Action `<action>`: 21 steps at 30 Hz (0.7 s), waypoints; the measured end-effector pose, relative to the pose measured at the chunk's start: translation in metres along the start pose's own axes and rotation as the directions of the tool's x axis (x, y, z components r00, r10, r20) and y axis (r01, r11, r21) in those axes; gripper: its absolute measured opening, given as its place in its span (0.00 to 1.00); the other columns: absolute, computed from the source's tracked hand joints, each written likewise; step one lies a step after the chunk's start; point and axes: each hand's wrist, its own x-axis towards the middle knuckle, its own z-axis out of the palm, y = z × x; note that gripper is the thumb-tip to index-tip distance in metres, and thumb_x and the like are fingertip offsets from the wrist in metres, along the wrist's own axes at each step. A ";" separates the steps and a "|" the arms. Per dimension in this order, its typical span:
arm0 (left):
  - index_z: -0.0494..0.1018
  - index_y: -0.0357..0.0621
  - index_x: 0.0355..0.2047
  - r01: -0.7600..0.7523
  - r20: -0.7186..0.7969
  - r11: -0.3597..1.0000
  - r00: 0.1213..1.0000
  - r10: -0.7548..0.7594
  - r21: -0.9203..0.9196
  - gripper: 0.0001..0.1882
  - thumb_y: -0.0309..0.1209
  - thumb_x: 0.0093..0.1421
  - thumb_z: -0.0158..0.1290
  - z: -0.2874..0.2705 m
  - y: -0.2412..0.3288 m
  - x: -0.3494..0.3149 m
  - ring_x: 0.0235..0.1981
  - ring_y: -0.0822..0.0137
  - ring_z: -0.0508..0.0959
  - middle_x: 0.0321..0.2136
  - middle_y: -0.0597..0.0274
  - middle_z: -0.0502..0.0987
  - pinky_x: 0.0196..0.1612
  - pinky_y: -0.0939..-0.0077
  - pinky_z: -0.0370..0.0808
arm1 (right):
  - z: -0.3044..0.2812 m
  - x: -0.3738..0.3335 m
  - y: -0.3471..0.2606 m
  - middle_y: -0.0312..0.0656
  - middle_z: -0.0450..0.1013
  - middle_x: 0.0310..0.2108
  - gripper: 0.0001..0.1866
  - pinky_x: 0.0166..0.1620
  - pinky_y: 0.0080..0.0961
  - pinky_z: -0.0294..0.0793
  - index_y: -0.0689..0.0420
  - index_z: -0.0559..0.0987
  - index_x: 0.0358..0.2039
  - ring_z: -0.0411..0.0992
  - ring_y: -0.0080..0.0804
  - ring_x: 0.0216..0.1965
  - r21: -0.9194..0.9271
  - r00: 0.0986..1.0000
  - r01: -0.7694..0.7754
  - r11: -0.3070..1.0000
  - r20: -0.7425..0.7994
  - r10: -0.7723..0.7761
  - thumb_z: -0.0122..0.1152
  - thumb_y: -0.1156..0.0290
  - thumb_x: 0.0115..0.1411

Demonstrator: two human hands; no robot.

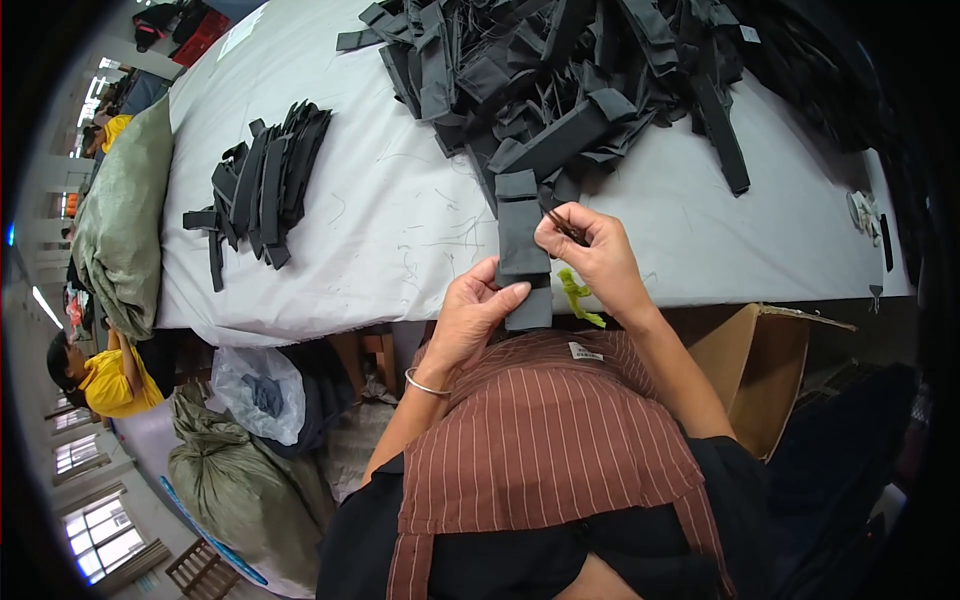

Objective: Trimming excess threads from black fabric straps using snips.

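Observation:
My left hand (pixel 480 305) pinches the lower part of a dark grey fabric strip (pixel 519 238), thumb on top, close to the table's front edge. The strip lies lengthwise away from me, and its near end hangs below my thumb. At its right side, my right hand (pixel 590 245) is closed around small dark thread snips (pixel 562 222), with the pointed end against the strip's edge. A bright green strip of cloth (pixel 575 295) dangles under my right hand. Beyond my hands rises a large loose heap of similar dark strips (pixel 540 90).
A smaller, neater pile of strips (pixel 265 190) sits on the left of the white-covered table (pixel 390 220), among loose threads. Stuffed green sacks (pixel 130 210) stand left. An open cardboard box (pixel 750 365) is below the edge at right. A person in yellow (pixel 115 380) works at far left.

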 end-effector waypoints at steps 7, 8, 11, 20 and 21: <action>0.61 0.35 0.55 -0.070 -0.019 0.991 0.998 0.068 -0.118 0.26 0.18 0.56 0.53 0.010 0.007 0.000 0.41 0.61 0.79 0.45 0.52 0.73 0.45 0.69 0.79 | -0.006 -0.008 -0.008 0.32 0.72 0.29 0.09 0.36 0.16 0.68 0.60 0.78 0.35 0.67 0.15 0.33 -0.088 0.992 -0.009 0.996 0.127 0.020 0.64 0.78 0.52; 0.61 0.35 0.55 -0.083 -0.019 0.990 0.997 0.081 -0.113 0.26 0.19 0.55 0.53 0.010 0.007 0.000 0.41 0.61 0.79 0.44 0.52 0.73 0.45 0.69 0.79 | -0.005 -0.007 -0.009 0.33 0.72 0.31 0.10 0.37 0.17 0.69 0.60 0.78 0.36 0.69 0.17 0.34 -0.209 0.982 0.137 0.968 0.159 -0.104 0.64 0.79 0.51; 0.61 0.35 0.54 -0.063 0.014 0.995 0.998 0.064 -0.075 0.26 0.20 0.55 0.54 0.012 0.009 -0.004 0.39 0.63 0.79 0.42 0.53 0.73 0.44 0.72 0.79 | 0.000 -0.001 -0.010 0.38 0.75 0.31 0.09 0.38 0.20 0.71 0.63 0.79 0.35 0.72 0.21 0.34 -0.313 0.967 0.239 0.919 0.162 -0.197 0.62 0.81 0.51; 0.74 0.38 0.39 -0.028 -0.359 0.999 0.932 0.038 0.033 0.11 0.26 0.56 0.55 -0.002 -0.003 0.004 0.32 0.78 0.73 0.32 0.67 0.76 0.35 0.83 0.71 | 0.017 0.004 0.004 0.36 0.76 0.30 0.08 0.39 0.17 0.70 0.64 0.80 0.37 0.71 0.17 0.34 -0.150 0.990 0.030 0.988 0.142 -0.008 0.56 0.80 0.58; 0.75 0.38 0.38 -0.047 -0.368 0.998 0.928 0.056 0.034 0.09 0.27 0.57 0.55 -0.007 -0.006 0.005 0.31 0.79 0.72 0.32 0.67 0.76 0.35 0.83 0.70 | 0.017 0.004 0.004 0.36 0.76 0.30 0.08 0.41 0.18 0.71 0.64 0.80 0.37 0.72 0.18 0.35 -0.165 0.993 0.044 0.985 0.119 -0.024 0.55 0.80 0.59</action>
